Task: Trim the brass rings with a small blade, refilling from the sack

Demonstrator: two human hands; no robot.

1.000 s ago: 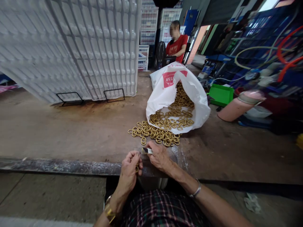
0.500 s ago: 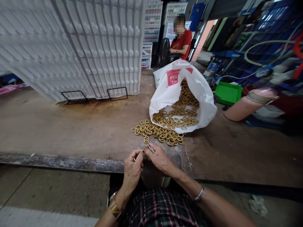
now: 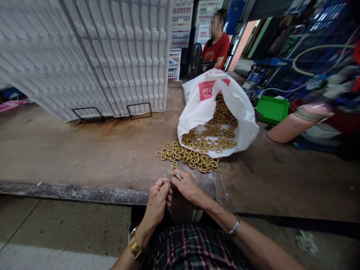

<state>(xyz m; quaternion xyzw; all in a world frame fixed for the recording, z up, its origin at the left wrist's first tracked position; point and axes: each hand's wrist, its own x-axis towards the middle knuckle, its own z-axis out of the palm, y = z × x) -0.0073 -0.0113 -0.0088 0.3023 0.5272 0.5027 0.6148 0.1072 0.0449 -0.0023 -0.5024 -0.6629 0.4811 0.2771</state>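
Observation:
At the table's front edge my left hand [image 3: 158, 197] is closed in a pinch, its thumb and forefinger pressed together. The brass-coloured ring it held a moment ago is now almost wholly hidden by the fingers. Touching or nearly touching its fingertips, my right hand [image 3: 189, 188] is closed around a slim, pointed metal tool [image 3: 178, 176]; the tool's kind does not show. Just beyond the hands lies a single ring [image 3: 174, 165]. Behind it a heap of brass-coloured rings [image 3: 194, 157] spreads out from the mouth of a white sack [image 3: 194, 108], with many more rings inside.
White ribbed plastic panels [image 3: 120, 56] stand upright on the wooden table [image 3: 84, 153] at left, near black wire stands [image 3: 140, 109]. To the right are a green tray [image 3: 272, 108] and a pink cylinder [image 3: 295, 125]. A person in red [image 3: 221, 50] sits beyond the sack.
My left fingers have closed further, and the ring that showed between them is now hidden. Both hands stay close together. The person behind has raised their head.

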